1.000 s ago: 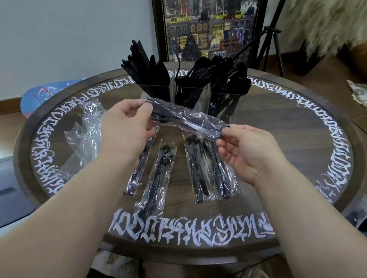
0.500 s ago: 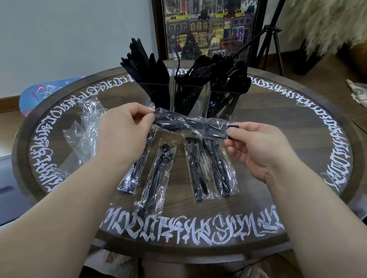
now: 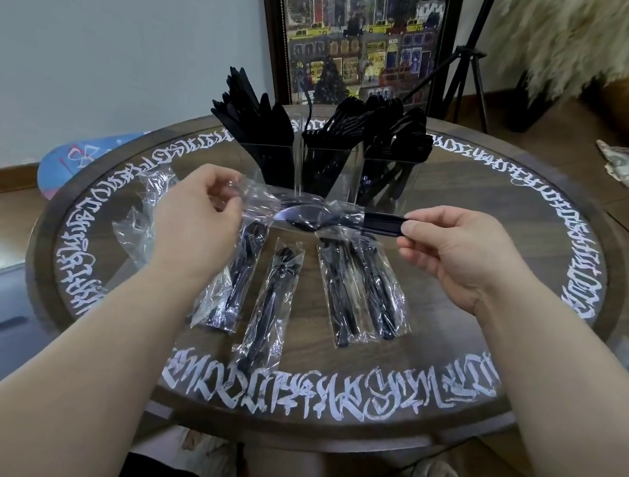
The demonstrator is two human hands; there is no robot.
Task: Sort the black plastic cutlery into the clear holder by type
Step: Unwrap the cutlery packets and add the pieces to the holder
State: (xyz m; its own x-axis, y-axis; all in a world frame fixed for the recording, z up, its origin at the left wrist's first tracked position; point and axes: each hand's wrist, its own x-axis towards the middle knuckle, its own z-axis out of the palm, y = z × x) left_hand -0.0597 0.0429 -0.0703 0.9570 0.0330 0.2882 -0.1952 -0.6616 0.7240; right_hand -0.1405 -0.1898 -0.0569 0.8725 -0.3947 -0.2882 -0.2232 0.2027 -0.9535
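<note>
Left grip: the left hand pinches the closed end of the wrapper, fingers curled on the film, at about 9 o'clock of the packet.
Right grip: the right hand pinches the bare handles of the cutlery set, thumb and forefinger clamped on them, at 3 o'clock of the packet.
Change: a second ago the whole set lay inside the film; now the handles stick out of the right end and the film has bunched toward the left. The hands have drawn apart.
Meaning: the set is partly out of its wrapper. By my judgement one more pull should free it, and then the pieces can be sorted.
Set: held in the air above the worktop, just in front of the holder, spoon bowl and tips inside the film.
Holder: at 12 o'clock on the worktop, three compartments: knives left, forks middle, spoons right as far as I can tell.
Waiting: four wrapped packets lie at 6 o'clock of the hands.
Spent film: empty wrappers heap at 9 o'clock, beside the left wrist.
Risk: loose pieces may slip when the film lets go.
</note>
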